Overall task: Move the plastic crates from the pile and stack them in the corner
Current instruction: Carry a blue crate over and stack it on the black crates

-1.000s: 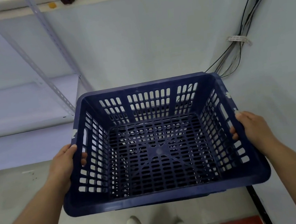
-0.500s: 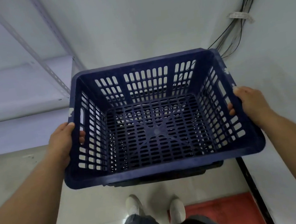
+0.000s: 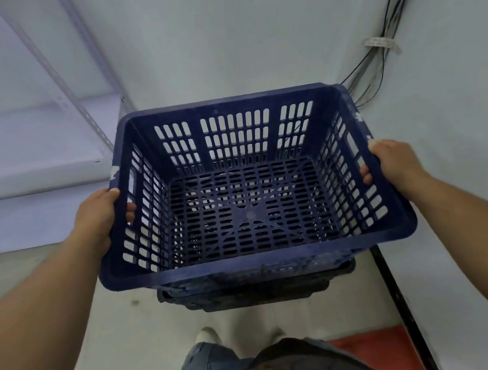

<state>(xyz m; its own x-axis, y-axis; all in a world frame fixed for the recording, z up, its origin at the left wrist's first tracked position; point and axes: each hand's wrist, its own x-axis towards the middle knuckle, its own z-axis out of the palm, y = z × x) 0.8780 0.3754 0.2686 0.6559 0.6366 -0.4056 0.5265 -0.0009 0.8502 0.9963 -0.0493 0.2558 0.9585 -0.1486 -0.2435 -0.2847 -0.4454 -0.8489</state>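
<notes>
Gripping a dark blue slotted crate [image 3: 249,212], left hand [image 3: 98,219], right hand [image 3: 395,165]

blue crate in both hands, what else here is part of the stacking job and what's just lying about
Part of the job: blue crate, left hand, right hand, dark crates underneath.

Lying about: metal shelf, wall cables, red mat.

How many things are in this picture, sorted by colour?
Blue: 1, the crate gripped by the left hand and right hand.
Dark: at least 1, crates beneath it, exact number hidden.
Red: 1, floor mat.
White: 1, shelving.
Black: 1, cable bundle.
Total: at least 5.
</notes>
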